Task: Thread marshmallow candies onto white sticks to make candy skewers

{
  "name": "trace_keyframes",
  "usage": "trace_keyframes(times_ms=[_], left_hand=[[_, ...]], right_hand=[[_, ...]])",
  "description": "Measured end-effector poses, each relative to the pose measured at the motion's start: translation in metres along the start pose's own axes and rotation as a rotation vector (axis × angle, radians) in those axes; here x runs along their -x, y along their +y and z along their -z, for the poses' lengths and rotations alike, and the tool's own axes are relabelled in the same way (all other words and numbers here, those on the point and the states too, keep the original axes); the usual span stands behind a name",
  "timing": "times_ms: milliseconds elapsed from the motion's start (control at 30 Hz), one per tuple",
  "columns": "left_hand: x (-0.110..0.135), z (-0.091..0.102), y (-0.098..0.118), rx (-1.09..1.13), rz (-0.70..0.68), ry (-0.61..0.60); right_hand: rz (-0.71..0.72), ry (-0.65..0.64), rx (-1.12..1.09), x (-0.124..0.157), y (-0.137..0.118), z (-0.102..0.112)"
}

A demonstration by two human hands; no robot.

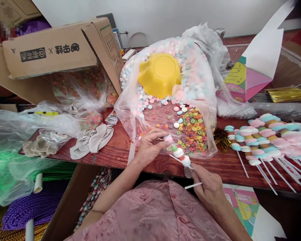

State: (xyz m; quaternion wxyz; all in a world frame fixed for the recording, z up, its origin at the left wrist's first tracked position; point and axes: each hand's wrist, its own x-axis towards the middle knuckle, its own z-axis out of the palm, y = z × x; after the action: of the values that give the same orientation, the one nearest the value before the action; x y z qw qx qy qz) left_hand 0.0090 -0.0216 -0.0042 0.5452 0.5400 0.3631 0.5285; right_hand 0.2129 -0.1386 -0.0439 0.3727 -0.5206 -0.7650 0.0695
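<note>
In front of the bowl (163, 75), the left hand (151, 143) pinches a marshmallow (168, 138) at the skewer's (179, 154) tip; the right hand (208, 182) grips its lower end. Pressing askew could tear the marshmallow.

Bare strip of counter (215, 164) just right of the right hand (209, 182), then candy sticks (266, 135) block it. Past both hands (150, 145), that big yellow bowl (162, 75)'s in the way.

Small handcraft workshop, apparently. Evidence: wooden desk (120, 150) bearing loose pastel pieces (195, 73) and coloured rings (194, 125) in bulk; batch of like threaded sticks (268, 137); opened carton (50, 50); bundled purple cord (32, 211).
</note>
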Motion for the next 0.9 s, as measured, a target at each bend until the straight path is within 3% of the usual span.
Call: trace_keyframes(times_ms=[133, 267, 567, 900], left_hand=[[0.003, 0.0, 0.0, -0.122, -0.15, -0.013], [0.007, -0.001, 0.002, -0.301, -0.234, -0.019], [0.009, 0.003, 0.0, -0.52, -0.49, -0.034], [0.004, 0.007, -0.008, -0.452, -0.484, -0.031]], right_hand=[[0.028, -0.047, 0.023, -0.002, 0.001, 0.006], [-0.031, -0.068, 0.013, -0.004, -0.004, 0.007], [-0.073, 0.023, -0.151, -0.01, -0.028, -0.016], [-0.162, -0.001, -0.204, -0.025, -0.02, 0.002]])
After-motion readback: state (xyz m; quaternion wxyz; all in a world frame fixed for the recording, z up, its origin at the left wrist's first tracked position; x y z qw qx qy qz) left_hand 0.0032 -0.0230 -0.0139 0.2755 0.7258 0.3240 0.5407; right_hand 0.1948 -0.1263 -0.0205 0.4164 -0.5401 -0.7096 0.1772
